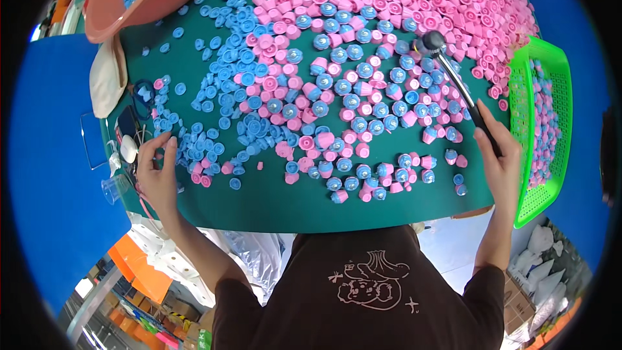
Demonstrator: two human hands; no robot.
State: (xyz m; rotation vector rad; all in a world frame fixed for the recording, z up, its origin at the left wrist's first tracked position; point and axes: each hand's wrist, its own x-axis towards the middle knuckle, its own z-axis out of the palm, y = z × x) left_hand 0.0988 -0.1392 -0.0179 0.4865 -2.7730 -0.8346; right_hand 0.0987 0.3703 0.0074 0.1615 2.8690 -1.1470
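Observation:
My right hand is wrapped round the black handle of a small mallet with a metal shaft and a dark round head. The mallet head is over assembled pieces, pink cups with blue tops and shiny centres, spread across the middle right. At the left side of the table, my left hand has thumb and forefinger pinched together. Whatever is between those fingertips, if anything, is too small to make out. Loose blue caps lie just beside that hand. Pink cups are heaped at the far right.
A pink basin holding blue pieces stands at the far left. A green basket with pink and blue pieces sits at the right edge. Scissors, a clear cup and a cream cloth item are along the left edge.

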